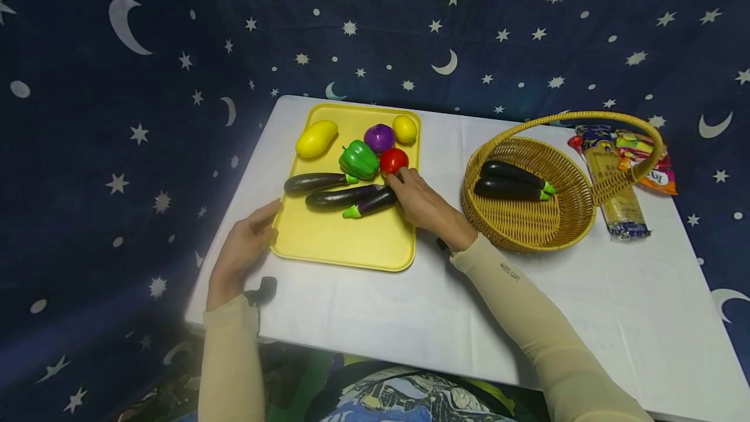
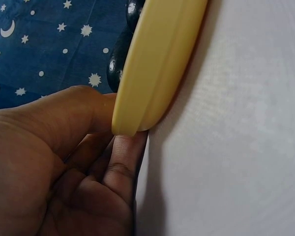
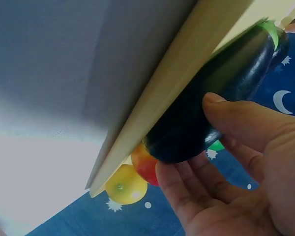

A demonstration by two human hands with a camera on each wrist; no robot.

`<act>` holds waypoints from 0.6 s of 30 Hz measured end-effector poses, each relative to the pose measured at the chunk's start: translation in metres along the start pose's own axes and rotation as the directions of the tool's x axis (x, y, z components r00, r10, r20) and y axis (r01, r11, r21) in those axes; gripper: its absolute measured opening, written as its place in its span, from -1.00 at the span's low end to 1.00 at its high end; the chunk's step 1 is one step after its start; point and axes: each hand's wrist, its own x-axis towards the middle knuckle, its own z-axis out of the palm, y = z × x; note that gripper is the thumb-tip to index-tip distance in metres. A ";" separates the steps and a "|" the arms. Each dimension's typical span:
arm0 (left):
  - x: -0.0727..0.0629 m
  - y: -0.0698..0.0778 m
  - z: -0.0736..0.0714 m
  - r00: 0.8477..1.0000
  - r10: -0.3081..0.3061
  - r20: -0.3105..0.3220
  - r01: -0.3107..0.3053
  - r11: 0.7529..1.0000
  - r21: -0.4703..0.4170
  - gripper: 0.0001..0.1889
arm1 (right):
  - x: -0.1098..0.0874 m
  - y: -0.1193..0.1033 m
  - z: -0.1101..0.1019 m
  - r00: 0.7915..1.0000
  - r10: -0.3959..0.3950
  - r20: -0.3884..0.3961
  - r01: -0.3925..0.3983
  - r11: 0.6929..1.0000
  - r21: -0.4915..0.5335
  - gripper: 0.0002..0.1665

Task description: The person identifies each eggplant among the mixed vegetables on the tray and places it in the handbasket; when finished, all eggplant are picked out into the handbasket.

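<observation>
A yellow tray [image 1: 334,246] carries three dark eggplants, a green bell pepper [image 1: 359,160], a red tomato [image 1: 394,161], a purple onion-like vegetable [image 1: 379,139], a lemon [image 1: 404,129] and a yellow mango [image 1: 317,139]. My right hand [image 1: 423,200] grips the blunt end of the nearest eggplant [image 3: 206,93], thumb on one side and fingertips on the other. That eggplant's green cap [image 1: 351,212] points left, over the tray. At the tray's left edge, my left hand [image 1: 245,243] pinches the rim [image 2: 152,73] between thumb and fingers.
Right of the tray stands a wicker basket [image 1: 577,213] with a tall arched handle; two eggplants [image 1: 510,189] lie inside. Beyond it are a long pack of noodles [image 1: 621,204] and a colourful snack bag [image 1: 656,165]. A star-patterned cloth [image 1: 398,31] hangs behind the white table [image 1: 363,311].
</observation>
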 end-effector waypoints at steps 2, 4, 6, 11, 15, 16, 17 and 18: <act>0.000 0.000 0.000 1.000 -0.004 0.002 0.004 1.000 -0.004 -0.30 | 0.000 0.001 0.000 1.000 -0.019 -0.003 0.019 1.000 -0.009 -0.56; 0.000 0.000 -0.001 1.000 -0.007 0.003 0.007 1.000 -0.001 -0.30 | 0.000 0.002 0.000 0.999 -0.044 -0.009 0.044 0.999 -0.021 -0.54; 0.000 0.001 -0.001 1.000 -0.009 0.001 0.009 1.000 0.005 -0.30 | 0.000 0.003 0.000 0.997 -0.070 -0.017 0.069 0.997 -0.037 -0.52; 0.001 0.000 -0.001 1.000 -0.004 -0.003 0.004 1.000 0.016 -0.30 | -0.001 0.004 0.000 0.994 -0.104 -0.029 0.103 0.993 -0.061 -0.52; 0.001 -0.002 0.000 1.000 0.013 -0.007 -0.013 1.000 0.002 -0.31 | -0.002 0.008 0.001 0.994 -0.108 -0.031 0.106 0.993 -0.058 -0.54; 0.001 -0.003 0.000 1.000 0.019 -0.006 -0.019 1.000 -0.002 -0.31 | -0.002 0.009 0.001 0.994 -0.109 -0.029 0.107 0.993 -0.056 -0.55; 0.001 -0.003 0.001 1.000 0.022 -0.008 -0.022 1.000 -0.006 -0.31 | -0.002 0.010 0.001 0.993 -0.112 -0.029 0.110 0.992 -0.053 -0.55; 0.001 -0.003 0.001 1.000 0.028 -0.006 -0.028 1.000 -0.009 -0.31 | -0.003 0.010 0.000 0.993 -0.115 -0.028 0.114 0.992 -0.052 -0.55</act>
